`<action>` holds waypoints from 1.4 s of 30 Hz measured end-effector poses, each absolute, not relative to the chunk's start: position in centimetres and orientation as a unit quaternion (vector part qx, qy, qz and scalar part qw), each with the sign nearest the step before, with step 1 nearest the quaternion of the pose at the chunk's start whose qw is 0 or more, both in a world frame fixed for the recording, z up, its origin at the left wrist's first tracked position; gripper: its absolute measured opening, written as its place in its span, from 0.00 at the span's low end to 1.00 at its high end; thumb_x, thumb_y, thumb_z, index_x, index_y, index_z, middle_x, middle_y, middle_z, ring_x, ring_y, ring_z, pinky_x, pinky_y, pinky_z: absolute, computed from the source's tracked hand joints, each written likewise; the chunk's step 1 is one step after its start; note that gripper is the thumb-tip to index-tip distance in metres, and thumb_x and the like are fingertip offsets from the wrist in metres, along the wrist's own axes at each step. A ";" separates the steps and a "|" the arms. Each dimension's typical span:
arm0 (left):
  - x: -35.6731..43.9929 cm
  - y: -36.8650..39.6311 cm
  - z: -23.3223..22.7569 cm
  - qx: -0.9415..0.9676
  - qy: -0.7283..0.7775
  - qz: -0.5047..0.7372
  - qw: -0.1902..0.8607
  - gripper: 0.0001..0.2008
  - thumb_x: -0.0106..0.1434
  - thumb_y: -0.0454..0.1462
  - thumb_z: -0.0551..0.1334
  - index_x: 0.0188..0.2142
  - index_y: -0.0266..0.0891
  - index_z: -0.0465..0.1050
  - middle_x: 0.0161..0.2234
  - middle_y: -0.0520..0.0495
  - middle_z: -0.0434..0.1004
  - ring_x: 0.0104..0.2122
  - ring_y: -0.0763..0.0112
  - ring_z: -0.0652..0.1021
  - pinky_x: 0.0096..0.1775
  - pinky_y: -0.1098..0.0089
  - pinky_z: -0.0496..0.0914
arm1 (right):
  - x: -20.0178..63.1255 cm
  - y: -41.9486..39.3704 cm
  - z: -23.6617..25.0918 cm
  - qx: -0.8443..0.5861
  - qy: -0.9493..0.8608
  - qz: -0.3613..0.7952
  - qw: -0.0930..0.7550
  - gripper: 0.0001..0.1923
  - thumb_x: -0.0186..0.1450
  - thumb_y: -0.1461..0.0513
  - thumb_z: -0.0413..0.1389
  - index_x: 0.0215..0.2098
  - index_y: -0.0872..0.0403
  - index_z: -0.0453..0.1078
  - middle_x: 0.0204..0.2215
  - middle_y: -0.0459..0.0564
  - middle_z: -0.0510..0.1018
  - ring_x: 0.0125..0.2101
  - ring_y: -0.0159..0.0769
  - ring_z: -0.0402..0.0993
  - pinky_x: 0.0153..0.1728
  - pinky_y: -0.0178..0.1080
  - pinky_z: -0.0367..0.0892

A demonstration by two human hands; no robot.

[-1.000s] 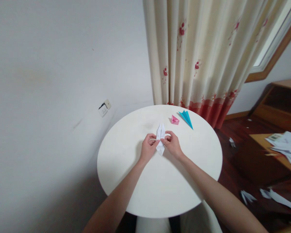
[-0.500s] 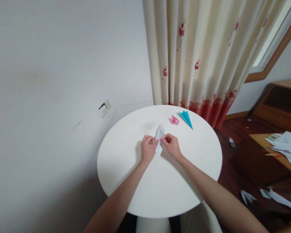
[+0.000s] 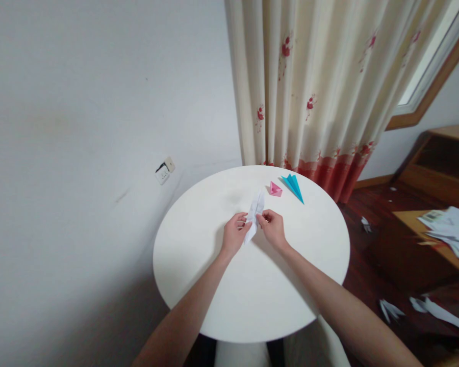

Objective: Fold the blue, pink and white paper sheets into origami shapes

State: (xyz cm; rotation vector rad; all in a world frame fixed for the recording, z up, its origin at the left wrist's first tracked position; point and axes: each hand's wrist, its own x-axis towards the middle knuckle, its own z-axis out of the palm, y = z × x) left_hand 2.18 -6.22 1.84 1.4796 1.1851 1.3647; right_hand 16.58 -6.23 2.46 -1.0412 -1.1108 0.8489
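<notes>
A narrow piece of folded white paper (image 3: 255,206) is between my hands over the round white table (image 3: 248,295). My left hand (image 3: 235,234) pinches its left edge, thumb on top and the other fingers curled. On the opposite edge, the thumb and fingers of my right hand (image 3: 272,228) grip the paper near its middle. The far end of the paper points away from me and leans right. Beyond my right hand lie a small pink folded paper (image 3: 275,189) and a blue paper plane (image 3: 294,188).
A pale curtain (image 3: 309,81) with red flowers hangs behind the table. A wall with a socket (image 3: 162,174) stands at the left. On the right, a wooden desk (image 3: 407,219) carries loose papers (image 3: 449,229), and paper scraps (image 3: 392,310) lie on the dark floor.
The folded white paper has turned, its far end swinging to the right and its near end slightly left. Both hands keep hold of it and have barely shifted.
</notes>
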 end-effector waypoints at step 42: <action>2.2 -7.5 2.9 0.740 0.432 0.492 0.152 0.18 0.69 0.35 0.60 0.58 0.43 0.74 0.36 0.49 0.72 0.33 0.70 0.75 0.35 0.72 0.71 | 15.7 -7.6 3.3 -0.473 -0.459 0.381 0.649 0.14 0.59 0.55 0.58 0.19 0.53 0.69 0.15 0.44 0.71 0.17 0.33 0.65 0.21 0.35 0.61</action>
